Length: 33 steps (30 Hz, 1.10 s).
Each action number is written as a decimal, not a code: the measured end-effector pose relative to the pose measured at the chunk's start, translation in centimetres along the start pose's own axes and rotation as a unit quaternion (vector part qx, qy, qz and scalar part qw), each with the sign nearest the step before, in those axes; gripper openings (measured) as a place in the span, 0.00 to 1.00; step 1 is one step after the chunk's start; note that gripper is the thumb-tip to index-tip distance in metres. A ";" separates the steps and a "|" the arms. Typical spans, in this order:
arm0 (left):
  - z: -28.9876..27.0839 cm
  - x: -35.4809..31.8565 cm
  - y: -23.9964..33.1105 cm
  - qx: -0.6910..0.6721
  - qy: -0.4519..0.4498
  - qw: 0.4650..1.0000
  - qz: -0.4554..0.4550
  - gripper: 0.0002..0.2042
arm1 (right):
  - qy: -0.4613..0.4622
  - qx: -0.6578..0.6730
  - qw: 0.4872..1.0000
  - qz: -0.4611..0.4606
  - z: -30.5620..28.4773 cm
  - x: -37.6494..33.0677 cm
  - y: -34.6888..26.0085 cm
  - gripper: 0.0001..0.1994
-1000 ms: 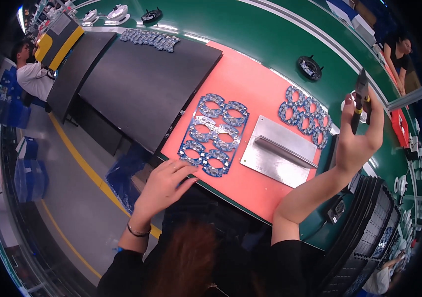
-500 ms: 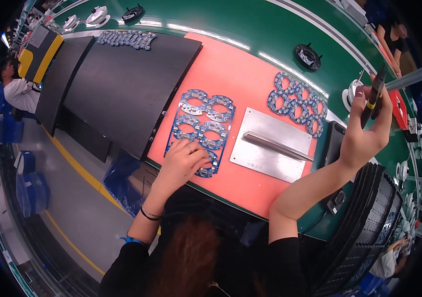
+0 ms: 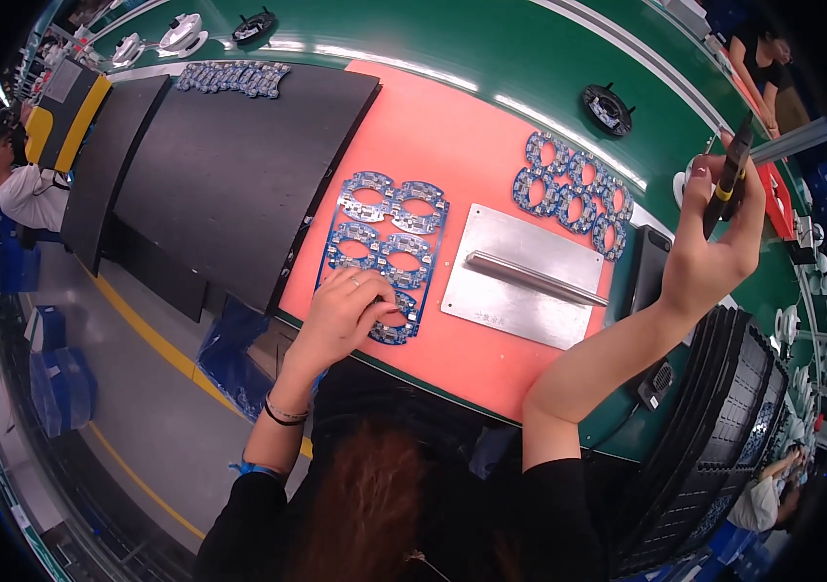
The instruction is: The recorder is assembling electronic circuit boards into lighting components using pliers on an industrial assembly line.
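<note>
A blue panel of joined ring-shaped circuit boards lies on the pink mat. My left hand is closed over the panel's near left part, fingers curled and thumb tucked in beside them; it hides the boards beneath, and the fingertips are partly out of sight. Raised at the far right, my right hand grips a pair of pliers with black and yellow handles, jaws pointing up. Between the hands sits a flat metal plate with a bar-like handle along its middle.
Separate ring-shaped boards lie beyond the plate. More boards line the far edge of a black sheet on the left. Black trays are stacked at right, near a black device. A black round part lies on the green surface.
The whole view has shifted slightly. My left hand has turned a little on the panel, its thumb showing more. My right hand still holds the pliers up.
</note>
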<state>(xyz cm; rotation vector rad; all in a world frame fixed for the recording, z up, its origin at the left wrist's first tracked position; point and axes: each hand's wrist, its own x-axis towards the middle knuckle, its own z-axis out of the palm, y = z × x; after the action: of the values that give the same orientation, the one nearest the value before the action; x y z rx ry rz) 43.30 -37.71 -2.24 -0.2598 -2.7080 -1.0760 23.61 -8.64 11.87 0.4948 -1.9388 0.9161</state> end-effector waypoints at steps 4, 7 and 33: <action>-0.1 -0.3 1.4 -0.009 -0.007 1.000 -0.014 0.06 | 0.005 -0.002 1.000 0.002 -0.2 0.0 0.0 0.14; 0.3 -0.3 2.1 -0.012 -0.023 0.999 0.019 0.06 | 0.005 0.001 1.000 0.002 -0.4 0.0 0.0 0.14; 1.5 -0.4 1.0 -0.105 0.002 0.994 0.008 0.05 | 0.018 0.027 0.999 0.016 0.1 -0.2 0.1 0.17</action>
<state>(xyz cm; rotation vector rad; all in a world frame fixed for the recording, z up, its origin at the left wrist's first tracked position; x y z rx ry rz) 43.72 -36.01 -2.75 -0.3121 -2.5857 -1.3553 23.61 -8.64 11.66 0.4770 -1.8978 0.9935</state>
